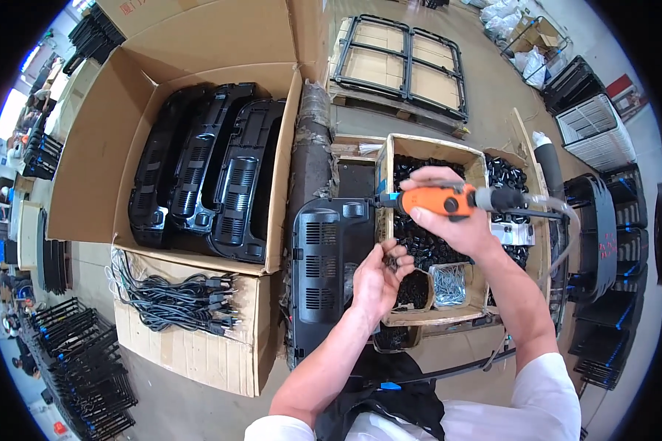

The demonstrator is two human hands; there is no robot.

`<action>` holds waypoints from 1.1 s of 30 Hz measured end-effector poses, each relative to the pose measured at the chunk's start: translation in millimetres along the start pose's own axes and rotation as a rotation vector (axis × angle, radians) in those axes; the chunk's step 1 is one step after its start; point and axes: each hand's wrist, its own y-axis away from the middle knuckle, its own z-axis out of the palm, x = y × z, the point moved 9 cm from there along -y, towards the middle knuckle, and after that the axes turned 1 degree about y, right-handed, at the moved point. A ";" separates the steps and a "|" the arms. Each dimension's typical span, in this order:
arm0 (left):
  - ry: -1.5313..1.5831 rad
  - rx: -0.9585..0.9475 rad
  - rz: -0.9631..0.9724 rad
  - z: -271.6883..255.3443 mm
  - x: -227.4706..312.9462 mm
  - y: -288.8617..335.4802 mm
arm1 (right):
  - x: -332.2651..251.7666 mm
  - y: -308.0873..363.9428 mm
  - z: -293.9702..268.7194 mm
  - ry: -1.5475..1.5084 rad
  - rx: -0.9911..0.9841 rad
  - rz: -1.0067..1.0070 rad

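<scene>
My right hand (460,229) is wrapped round an orange power screwdriver (438,201) with a cable or hose at its rear. The tool lies level, and its tip points left at the upper right corner of a black vented plastic housing (320,261). Whether the tip touches the housing I cannot tell. Close to the housing's right edge, my left hand (375,283) has its fingers curled round several small dark pieces, probably screws. Beside it a wooden bin (392,319) holds black parts (430,246), small dark screws (412,290) and silver screws (449,285).
At left, an open cardboard box (88,176) holds more black housings (235,187). Bundled black power cords (176,298) lie on another carton (176,353). Black frames (408,62) rest on a pallet at the back. Frames and panels are stacked along both sides.
</scene>
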 end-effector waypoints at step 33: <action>0.011 0.127 0.109 -26.2 42.2 -31.0 | 27.0 -53.4 55.7 0.226 -0.148 -0.021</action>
